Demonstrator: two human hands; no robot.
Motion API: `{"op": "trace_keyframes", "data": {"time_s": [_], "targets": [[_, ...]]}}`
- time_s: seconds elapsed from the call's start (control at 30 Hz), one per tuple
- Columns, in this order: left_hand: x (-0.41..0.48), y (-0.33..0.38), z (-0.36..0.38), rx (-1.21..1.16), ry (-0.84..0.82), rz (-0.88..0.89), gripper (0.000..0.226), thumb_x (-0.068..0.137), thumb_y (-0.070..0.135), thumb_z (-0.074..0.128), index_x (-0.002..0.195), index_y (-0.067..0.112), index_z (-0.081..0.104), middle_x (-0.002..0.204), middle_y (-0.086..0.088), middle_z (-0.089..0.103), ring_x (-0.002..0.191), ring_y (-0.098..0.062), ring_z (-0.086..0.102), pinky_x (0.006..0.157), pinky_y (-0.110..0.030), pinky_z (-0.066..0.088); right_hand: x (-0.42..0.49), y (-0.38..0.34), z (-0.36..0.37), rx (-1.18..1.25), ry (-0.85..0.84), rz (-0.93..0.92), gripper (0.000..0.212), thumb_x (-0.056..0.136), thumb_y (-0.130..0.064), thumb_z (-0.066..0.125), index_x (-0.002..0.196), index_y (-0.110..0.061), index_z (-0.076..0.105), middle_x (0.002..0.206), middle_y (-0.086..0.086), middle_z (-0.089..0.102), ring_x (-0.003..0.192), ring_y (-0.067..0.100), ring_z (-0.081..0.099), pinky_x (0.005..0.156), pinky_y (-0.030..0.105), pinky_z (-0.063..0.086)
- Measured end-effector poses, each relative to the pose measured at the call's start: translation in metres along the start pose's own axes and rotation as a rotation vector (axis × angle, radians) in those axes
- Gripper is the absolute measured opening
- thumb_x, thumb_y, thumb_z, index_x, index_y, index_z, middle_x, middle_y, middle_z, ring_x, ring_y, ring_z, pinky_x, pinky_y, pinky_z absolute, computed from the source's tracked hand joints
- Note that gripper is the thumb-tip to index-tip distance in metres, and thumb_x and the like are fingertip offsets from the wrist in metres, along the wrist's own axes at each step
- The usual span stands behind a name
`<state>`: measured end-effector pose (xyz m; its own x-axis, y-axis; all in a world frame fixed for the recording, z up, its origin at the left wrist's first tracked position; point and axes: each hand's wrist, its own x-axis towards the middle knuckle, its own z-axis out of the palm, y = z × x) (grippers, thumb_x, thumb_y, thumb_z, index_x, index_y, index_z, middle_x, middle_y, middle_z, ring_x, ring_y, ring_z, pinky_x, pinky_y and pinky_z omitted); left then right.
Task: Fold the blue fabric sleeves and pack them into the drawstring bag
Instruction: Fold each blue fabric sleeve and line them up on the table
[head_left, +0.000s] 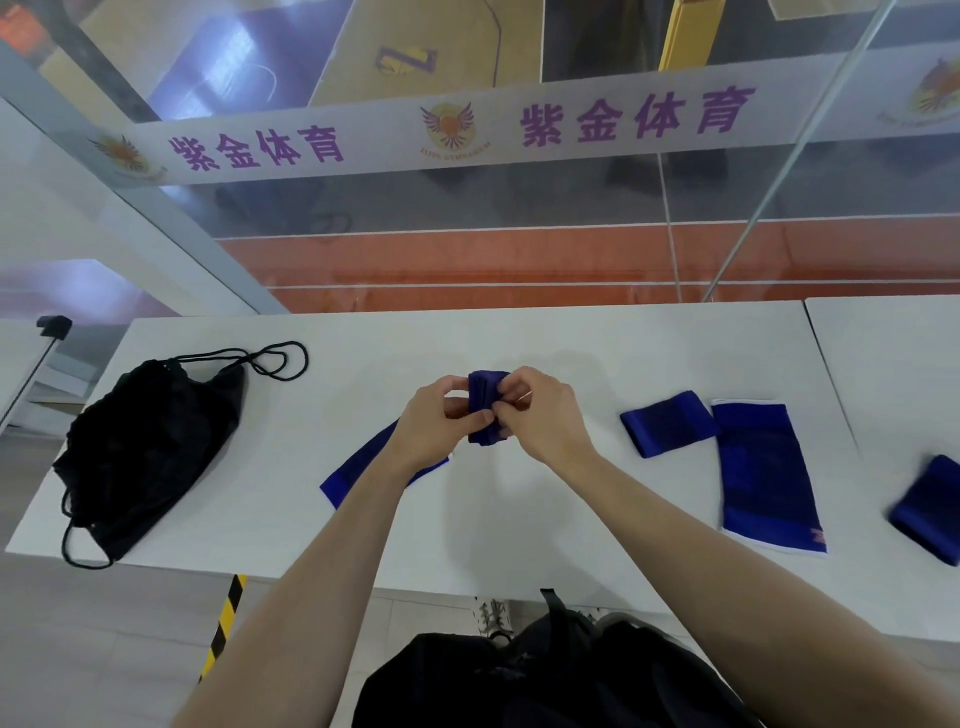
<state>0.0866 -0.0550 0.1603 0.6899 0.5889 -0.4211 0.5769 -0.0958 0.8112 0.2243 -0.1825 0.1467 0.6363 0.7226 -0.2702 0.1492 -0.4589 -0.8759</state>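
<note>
Both hands are working on one piece. The left hand (434, 418) and the right hand (543, 410) are pinching a folded blue sleeve (485, 397) between them. Their fingers are curling round it from either side, and they are holding it just above the white table (519, 530).

To my eye the folding of this one is finishing up. The next move is calling for a carry well out past the left hand to the black drawstring bag (156, 441); I cannot tell whether its mouth is open.

An unfolded blue sleeve (358, 470) is lying under the left wrist. Beyond the right hand a second folded sleeve (667, 423) is lying just beside a long flat sleeve (763, 473), with a third folded sleeve (930, 512) well apart at the table's far end.

Ahead of the hands, a glass wall (571, 208) bearing a purple-lettered banner (467, 130) is looking onto an orange court floor.
</note>
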Motion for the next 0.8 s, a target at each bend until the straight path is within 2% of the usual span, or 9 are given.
{"op": "trace_keyframes", "data": {"time_s": [0.07, 0.13, 0.23, 0.33, 0.4, 0.53, 0.63, 0.7, 0.8], "targets": [[-0.003, -0.001, -0.003, 0.077, -0.025, 0.015, 0.04, 0.103, 0.023, 0.076, 0.141, 0.027, 0.065, 0.109, 0.015, 0.086, 0.1, -0.009, 0.082, 0.094, -0.048, 0.065, 0.002, 0.002, -0.002, -0.109, -0.013, -0.013, 0.048, 0.09, -0.024, 0.083, 0.133, -0.021, 0.062, 0.124, -0.007, 0.064, 0.096, 0.015, 0.07, 0.08, 0.03, 0.054], [-0.007, -0.005, -0.009, 0.119, -0.069, 0.02, 0.037, 0.105, 0.022, 0.071, 0.14, 0.027, 0.061, 0.115, 0.013, 0.085, 0.104, -0.014, 0.082, 0.098, -0.057, 0.064, 0.008, 0.002, -0.007, -0.113, -0.145, 0.006, 0.064, 0.09, -0.033, 0.085, 0.147, -0.022, 0.056, 0.132, -0.008, 0.06, 0.109, 0.016, 0.066, 0.087, 0.03, 0.05], [-0.015, -0.013, -0.017, 0.144, -0.091, 0.036, 0.025, 0.11, 0.017, 0.063, 0.132, 0.023, 0.053, 0.118, 0.007, 0.084, 0.106, -0.019, 0.081, 0.1, -0.053, 0.064, 0.016, 0.001, -0.003, 0.012, -0.323, 0.022, 0.031, 0.096, -0.032, 0.082, 0.123, -0.019, 0.075, 0.111, -0.004, 0.078, 0.104, 0.024, 0.072, 0.087, 0.036, 0.057], [-0.024, -0.027, -0.028, 0.108, -0.061, 0.024, 0.03, 0.113, 0.019, 0.06, 0.137, 0.024, 0.044, 0.119, 0.004, 0.082, 0.105, -0.018, 0.08, 0.099, -0.048, 0.065, 0.022, -0.005, 0.017, 0.016, -0.275, 0.018, 0.016, 0.1, -0.033, 0.079, 0.109, -0.02, 0.076, 0.097, -0.004, 0.078, 0.09, 0.016, 0.071, 0.075, 0.03, 0.055], [-0.03, -0.043, -0.039, 0.024, -0.061, -0.005, 0.037, 0.112, 0.019, 0.063, 0.14, 0.026, 0.042, 0.118, 0.002, 0.081, 0.107, -0.019, 0.08, 0.101, -0.047, 0.064, 0.024, -0.008, 0.036, 0.015, -0.262, 0.026, 0.012, 0.101, -0.033, 0.077, 0.106, -0.022, 0.075, 0.095, -0.006, 0.077, 0.089, 0.015, 0.071, 0.073, 0.027, 0.053], [-0.028, -0.079, -0.071, -0.102, 0.018, -0.065, 0.033, 0.112, 0.012, 0.063, 0.137, 0.026, 0.045, 0.114, -0.006, 0.083, 0.102, -0.024, 0.082, 0.098, -0.047, 0.065, 0.033, -0.02, 0.082, 0.025, -0.254, 0.071, 0.019, 0.098, -0.037, 0.079, 0.108, -0.022, 0.079, 0.097, -0.005, 0.081, 0.092, 0.018, 0.078, 0.085, 0.04, 0.066], [-0.007, -0.111, -0.097, -0.088, 0.121, -0.127, 0.026, 0.113, 0.014, 0.059, 0.13, 0.026, 0.043, 0.107, -0.005, 0.084, 0.093, -0.027, 0.083, 0.08, -0.046, 0.061, 0.039, -0.023, 0.116, -0.017, -0.173, 0.132, 0.029, 0.1, -0.038, 0.075, 0.122, -0.02, 0.074, 0.105, -0.009, 0.079, 0.092, 0.012, 0.077, 0.088, 0.037, 0.065], [0.007, -0.134, -0.117, -0.025, 0.178, -0.169, 0.025, 0.113, 0.015, 0.058, 0.125, 0.028, 0.041, 0.102, -0.003, 0.084, 0.091, -0.026, 0.083, 0.074, -0.042, 0.056, 0.036, -0.022, 0.136, -0.187, -0.129, 0.123, 0.032, 0.1, -0.036, 0.072, 0.128, -0.022, 0.07, 0.117, -0.005, 0.074, 0.104, 0.018, 0.073, 0.09, 0.036, 0.06], [0.03, -0.172, -0.141, 0.098, 0.221, -0.177, 0.024, 0.112, 0.015, 0.057, 0.12, 0.029, 0.04, 0.098, -0.007, 0.08, 0.091, -0.029, 0.079, 0.068, -0.032, 0.054, 0.03, -0.013, 0.175, -0.492, -0.168, 0.013, 0.044, 0.102, -0.037, 0.065, 0.143, -0.021, 0.065, 0.138, 0.003, 0.063, 0.124, 0.026, 0.062, 0.096, 0.037, 0.054]]}}
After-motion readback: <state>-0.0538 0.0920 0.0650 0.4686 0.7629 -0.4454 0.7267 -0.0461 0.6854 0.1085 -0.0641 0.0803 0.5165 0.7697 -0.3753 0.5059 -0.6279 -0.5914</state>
